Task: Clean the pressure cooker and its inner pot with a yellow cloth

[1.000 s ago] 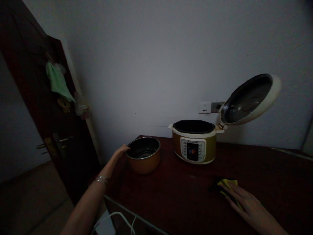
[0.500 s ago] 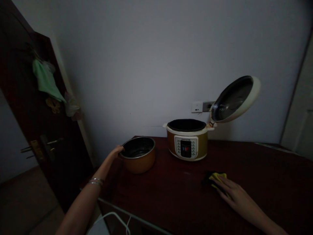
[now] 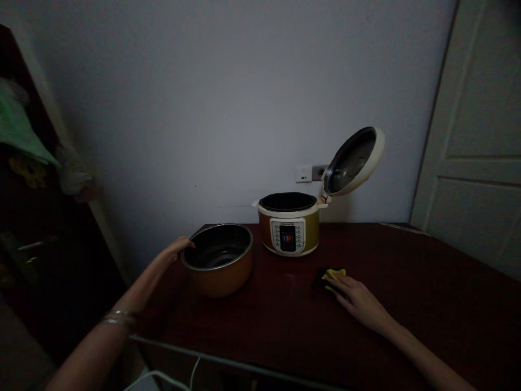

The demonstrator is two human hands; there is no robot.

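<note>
My left hand (image 3: 181, 246) grips the left rim of an inner cooking pot (image 3: 222, 276), orange-brown outside and dark inside, its fingers hooked over the edge. The pot's mouth faces up, tipped a little toward me. On the dark red tabletop my right hand (image 3: 353, 296) presses on a bunched yellow and black cloth (image 3: 334, 274), fingers closed over it. Behind, between the hands, stands a gold and white electric cooker (image 3: 290, 231) with a lit display. Its lid (image 3: 354, 163) is raised and leans to the right.
Wall sockets (image 3: 311, 174) sit behind the cooker. The table's front edge (image 3: 228, 365) runs across below, with a white cord (image 3: 166, 377) under it. At left is a dark door (image 3: 28, 233) hung with a green cloth (image 3: 20, 130); a pale door (image 3: 476, 141) is at right.
The view has turned to the right, so the cooker and both hands appear farther left. The pot looks larger and closer, still in my left hand. My right hand stays on the cloth.
</note>
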